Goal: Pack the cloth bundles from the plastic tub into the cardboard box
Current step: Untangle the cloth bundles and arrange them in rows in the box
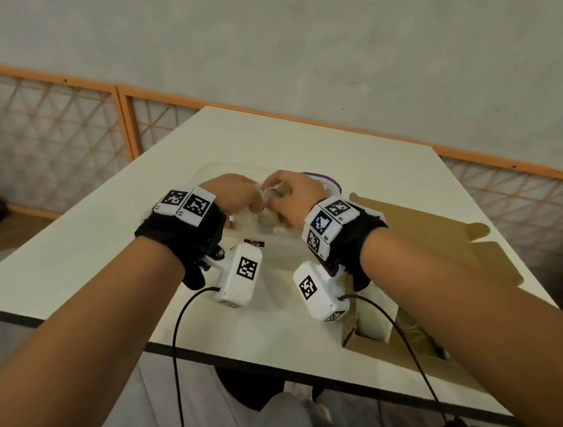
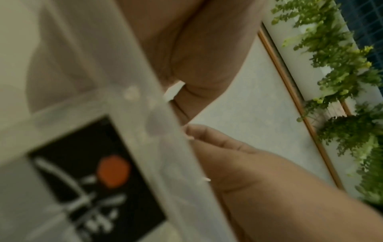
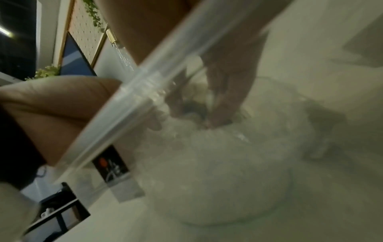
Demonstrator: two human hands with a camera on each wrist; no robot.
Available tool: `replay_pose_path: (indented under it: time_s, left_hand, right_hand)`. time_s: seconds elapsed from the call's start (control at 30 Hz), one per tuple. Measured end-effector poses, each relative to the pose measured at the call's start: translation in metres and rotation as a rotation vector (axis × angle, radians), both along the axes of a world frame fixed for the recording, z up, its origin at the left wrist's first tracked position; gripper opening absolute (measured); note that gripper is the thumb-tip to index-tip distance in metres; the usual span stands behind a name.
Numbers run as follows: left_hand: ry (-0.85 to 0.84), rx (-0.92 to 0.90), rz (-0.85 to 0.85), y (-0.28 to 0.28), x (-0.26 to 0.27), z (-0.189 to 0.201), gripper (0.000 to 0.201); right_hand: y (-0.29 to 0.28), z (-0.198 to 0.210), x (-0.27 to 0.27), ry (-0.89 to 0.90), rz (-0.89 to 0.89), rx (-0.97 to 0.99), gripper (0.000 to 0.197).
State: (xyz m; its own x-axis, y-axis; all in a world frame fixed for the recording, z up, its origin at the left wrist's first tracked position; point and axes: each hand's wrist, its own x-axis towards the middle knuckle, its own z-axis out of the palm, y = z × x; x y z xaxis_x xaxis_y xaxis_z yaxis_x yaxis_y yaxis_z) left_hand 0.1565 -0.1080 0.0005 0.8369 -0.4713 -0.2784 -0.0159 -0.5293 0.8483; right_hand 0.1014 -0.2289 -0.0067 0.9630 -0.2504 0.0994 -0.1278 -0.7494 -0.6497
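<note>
A translucent plastic tub (image 1: 281, 253) stands at the middle of the table, with pale cloth bundles (image 1: 248, 222) wrapped in clear film inside it. Both hands reach into the tub from above. My left hand (image 1: 252, 199) and my right hand (image 1: 273, 185) meet over one cloth bundle (image 1: 271, 197), and their curled fingers pinch its top. In the right wrist view, through the tub's wall (image 3: 145, 85), the fingers (image 3: 223, 98) dig into the top of a round white bundle (image 3: 217, 172). The open cardboard box (image 1: 419, 233) lies just right of the tub.
A black label (image 2: 93, 176) sticks on the tub's near wall. A purple-rimmed round object (image 1: 327, 182) sits behind the right hand. The white table (image 1: 98, 247) ends near my body, and an orange-framed lattice fence (image 1: 58, 123) runs behind it. Camera cables (image 1: 178, 341) hang off both wrists.
</note>
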Motion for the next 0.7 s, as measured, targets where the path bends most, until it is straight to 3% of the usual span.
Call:
replay_pose_path:
  time_s: [0.1,0.23,0.33,0.47,0.6,0.7]
  left_hand:
    - [0.063,-0.099,0.070,0.009,0.005,0.001,0.033]
    - [-0.245,-0.015,0.161,0.026,0.011,0.005,0.034]
    - [-0.395,0.002,0.196,0.035,0.012,0.003,0.041]
    - [-0.500,0.032,0.203,0.036,0.010,-0.005,0.036]
    - [-0.519,0.047,0.189,0.033,0.008,-0.009,0.036]
    - [-0.521,0.065,0.177,0.034,0.010,-0.010,0.038]
  right_hand:
    - [-0.007,0.005,-0.005,-0.087,-0.073,0.245,0.014]
    - [-0.023,0.029,-0.013,-0.097,-0.078,0.625,0.013]
    - [-0.040,0.044,-0.016,-0.102,-0.125,0.670,0.015]
    - [-0.052,0.043,-0.014,-0.013,-0.174,0.407,0.012]
    - [-0.045,0.034,-0.005,0.222,-0.056,-0.314,0.016]
    - [-0.032,0.027,0.004,0.334,0.142,-0.701,0.039]
